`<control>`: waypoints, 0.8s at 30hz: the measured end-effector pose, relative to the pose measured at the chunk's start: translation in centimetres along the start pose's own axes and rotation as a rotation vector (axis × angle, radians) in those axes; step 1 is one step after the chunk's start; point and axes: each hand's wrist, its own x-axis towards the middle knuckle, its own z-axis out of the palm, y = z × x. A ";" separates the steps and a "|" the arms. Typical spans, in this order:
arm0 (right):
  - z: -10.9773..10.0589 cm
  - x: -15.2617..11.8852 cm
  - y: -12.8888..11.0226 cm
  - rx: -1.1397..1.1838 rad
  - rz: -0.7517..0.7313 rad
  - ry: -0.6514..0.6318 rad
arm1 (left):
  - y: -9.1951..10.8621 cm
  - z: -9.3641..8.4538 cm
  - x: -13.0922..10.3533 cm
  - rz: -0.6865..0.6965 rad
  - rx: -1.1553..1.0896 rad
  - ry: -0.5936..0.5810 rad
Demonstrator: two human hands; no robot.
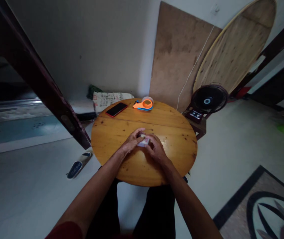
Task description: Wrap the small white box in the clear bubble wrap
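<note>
Between my two hands, over the middle of the round table, is a small whitish block with pinkish markings (143, 140), about the size of a card deck. My left hand (134, 139) grips it from the left, thumb along its upper side. From the right, my right hand (154, 146) closes its fingers and thumb on the near right part. The fingers cover much of the block, so its exact kind is unclear.
The round wooden table (112, 149) carries a red-edged phone (117, 109) and an orange tape dispenser (143, 105) at its far side. A black fan (208, 99) stands on a low stool to the right. One slipper (79, 166) lies on the floor at left.
</note>
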 end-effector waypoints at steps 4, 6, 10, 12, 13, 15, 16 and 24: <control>0.1 0.0 0.2 -0.084 -0.039 -0.013 | 0.1 0.1 0.0 -0.005 -0.022 0.000; 0.1 0.0 0.2 -0.135 -0.045 -0.009 | 0.2 0.1 -0.1 -0.012 -0.023 0.007; 0.0 -0.2 -0.1 -0.199 -0.067 -0.013 | 0.4 0.1 -0.2 -0.033 -0.043 0.025; 0.0 -0.2 -0.4 -0.226 -0.076 -0.026 | 0.6 0.1 -0.3 -0.045 -0.060 0.032; 0.0 -0.3 -0.4 -0.239 -0.080 -0.031 | 0.7 0.2 -0.3 -0.046 -0.066 0.033; 0.0 -0.3 -0.5 -0.255 -0.083 -0.036 | 0.8 0.3 -0.4 -0.044 -0.069 0.032; 0.1 -0.4 -0.5 -0.257 -0.084 -0.036 | 0.9 0.3 -0.4 -0.044 -0.066 0.033; 0.2 -0.4 -0.4 -0.203 -0.056 -0.021 | 0.9 0.1 -0.3 -0.058 -0.015 0.031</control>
